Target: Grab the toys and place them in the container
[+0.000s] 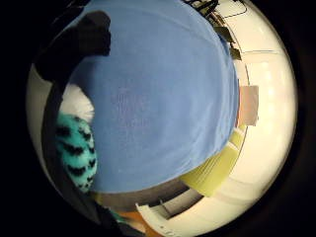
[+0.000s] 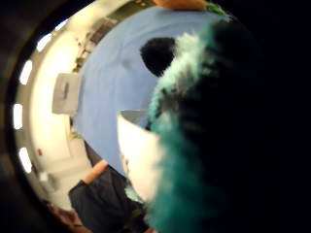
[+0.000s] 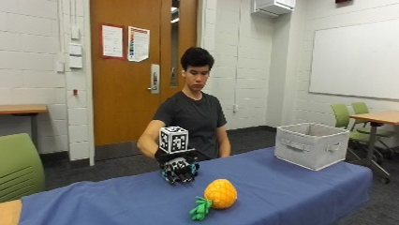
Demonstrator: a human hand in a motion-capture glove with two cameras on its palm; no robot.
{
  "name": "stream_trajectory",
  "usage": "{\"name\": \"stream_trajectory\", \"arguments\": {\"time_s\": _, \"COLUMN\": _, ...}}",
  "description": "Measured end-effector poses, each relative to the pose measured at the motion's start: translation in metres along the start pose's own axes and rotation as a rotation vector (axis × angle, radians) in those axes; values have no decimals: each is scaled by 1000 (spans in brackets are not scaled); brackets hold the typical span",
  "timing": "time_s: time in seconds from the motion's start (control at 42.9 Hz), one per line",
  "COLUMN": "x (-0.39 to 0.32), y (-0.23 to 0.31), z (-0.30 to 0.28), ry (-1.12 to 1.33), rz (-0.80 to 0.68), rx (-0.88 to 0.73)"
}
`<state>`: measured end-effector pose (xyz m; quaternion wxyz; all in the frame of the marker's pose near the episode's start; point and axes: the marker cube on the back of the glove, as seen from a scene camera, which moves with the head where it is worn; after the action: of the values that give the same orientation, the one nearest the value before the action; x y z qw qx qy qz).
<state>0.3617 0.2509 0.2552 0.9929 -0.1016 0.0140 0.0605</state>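
In the outside view my gloved right hand (image 3: 178,168) is just above the blue-covered table (image 3: 287,192), fingers curled round a teal plush toy with black spots (image 3: 169,177). The same teal fur fills the thumb side palm view (image 2: 189,165) and shows beside the blue cloth (image 1: 158,98) in the little finger side view (image 1: 76,153). An orange pineapple toy with a green top (image 3: 218,194) lies on the cloth in front of the hand. The grey fabric container (image 3: 310,144) stands open at the table's far right end, well away from the hand.
The person's bare arm rests behind the gloved hand at the table's back edge. A green chair (image 3: 18,166) stands at the left end. Beyond the container are a wooden table (image 3: 380,117) and green chairs (image 3: 343,115).
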Motion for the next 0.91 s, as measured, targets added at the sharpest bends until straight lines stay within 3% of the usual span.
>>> {"name": "stream_trajectory", "arguments": {"time_s": 0.35, "x": 3, "y": 11, "z": -4, "ry": -60, "rz": 3, "rx": 31}}
{"name": "stream_trajectory", "arguments": {"time_s": 0.583, "x": 5, "y": 4, "z": -25, "ry": -79, "rz": 35, "rx": 142}}
{"name": "stream_trajectory", "arguments": {"time_s": 0.91, "x": -11, "y": -32, "z": -33, "ry": -51, "rz": 53, "rx": -32}}
